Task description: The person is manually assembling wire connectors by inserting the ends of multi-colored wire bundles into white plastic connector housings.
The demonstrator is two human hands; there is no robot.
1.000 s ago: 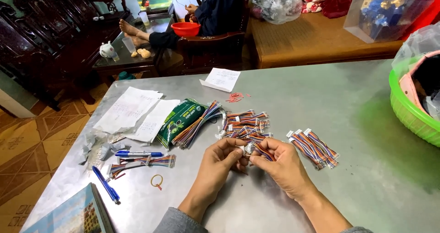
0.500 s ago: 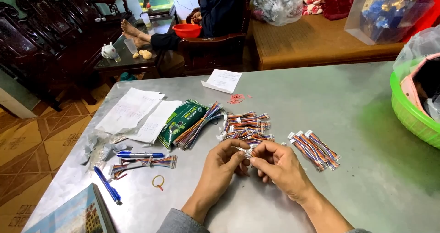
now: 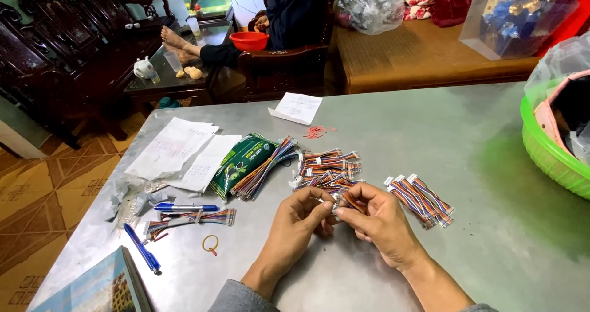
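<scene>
Currently held: one small wire harness (image 3: pixel 348 201), multicoloured leads with a white connector, pinched between both my hands above the near middle of the worktop (image 3: pixel 430 128).
Left hand (image 3: pixel 301 221): fingers curled, thumb and fingertips gripping the left, connector end of the harness.
Right hand (image 3: pixel 376 218): fingers closed around the harness's coloured leads, touching my left hand at the fingertips.
Heap of harnesses (image 3: pixel 327 167): just beyond my hands, bundles lying crosswise on each other.
Sorted row of harnesses (image 3: pixel 421 198): just right of my right hand, laid side by side, white connectors pointing far-left.
Green packet (image 3: pixel 241 159): left of the heap, with a long bundle of coloured wires (image 3: pixel 265 169) lying along its right edge.
Paper sheets (image 3: pixel 182 152): far-left of the packet, flat and overlapping.
Blue pens (image 3: pixel 184 207): two near the left edge, one just beside a tied wire bundle (image 3: pixel 192 218).
Rubber band (image 3: pixel 210 243): near my left wrist, lying alone.
Green basket (image 3: pixel 544 149): right edge, well apart from my hands.
Folded slip of paper (image 3: pixel 297 107): far side, middle.
</scene>
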